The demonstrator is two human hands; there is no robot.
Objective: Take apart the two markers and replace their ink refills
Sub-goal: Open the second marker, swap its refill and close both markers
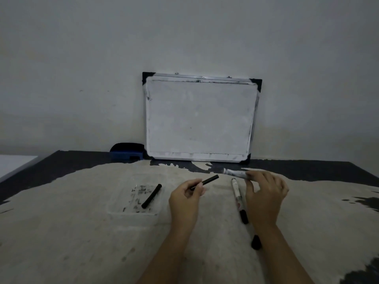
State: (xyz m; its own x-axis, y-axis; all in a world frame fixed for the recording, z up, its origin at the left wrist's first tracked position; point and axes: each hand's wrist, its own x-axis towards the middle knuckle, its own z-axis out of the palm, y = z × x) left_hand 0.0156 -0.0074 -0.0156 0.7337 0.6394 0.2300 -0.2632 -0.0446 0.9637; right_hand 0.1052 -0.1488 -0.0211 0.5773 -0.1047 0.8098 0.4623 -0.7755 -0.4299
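My left hand [187, 194] pinches a black ink refill [208, 180] near its lower end, the rod slanting up to the right. My right hand [265, 194] holds a white marker barrel [235, 173] by its right end, the open end pointing left. A second white marker [236, 193] with a black cap [244, 216] lies on the table just left of my right hand. Another black refill [151, 196] lies slanted in a clear plastic tray [114, 210]. A loose black cap [256, 242] lies beside my right forearm.
A small whiteboard [200, 117] leans against the wall at the back of the table. A blue and black eraser [126, 152] sits to its left. The worn table top [82, 242] spreads pale in the middle, dark at the edges.
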